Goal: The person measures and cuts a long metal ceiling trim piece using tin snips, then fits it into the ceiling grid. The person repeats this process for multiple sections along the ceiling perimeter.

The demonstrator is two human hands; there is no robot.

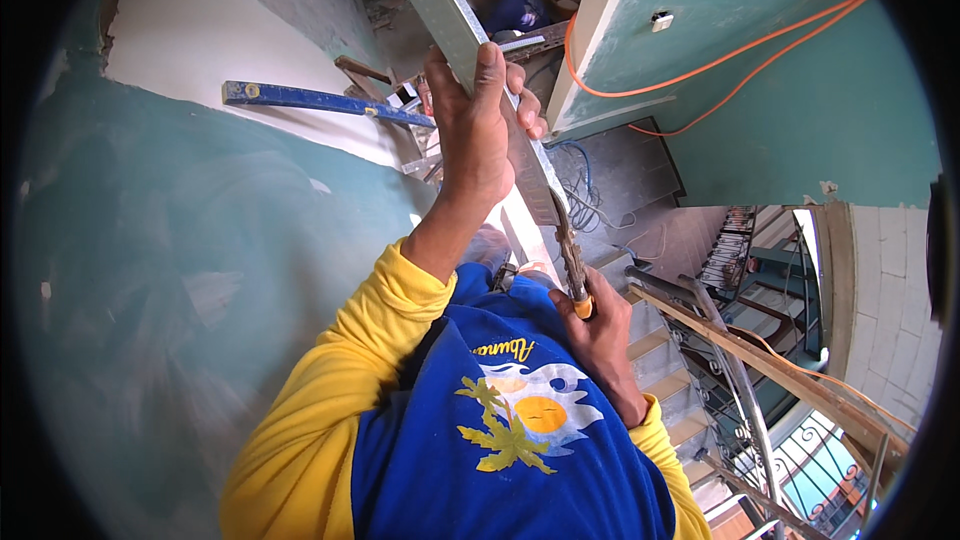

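Observation:
My left hand (475, 135) is wrapped round a long galvanised metal channel (435, 0), thumb on top and fingers over its far side. The channel slants from the top of the view down to the right, in front of my chest. At its lower end, a pair of tin snips (571, 260) with a yellow-tipped handle meets the metal. My right hand (602, 328) is closed round the snips' handles. Whether the jaws are apart or together cannot be made out.
A blue spirit level (320, 105) lies left of my left hand. Orange cord (680, 90) hangs across the green wall (800, 130). Stairs (660, 370) and a wooden rail (760, 350) drop away at right. Coiled cable (585, 190) lies on the floor. Another person (515, 8) crouches beyond.

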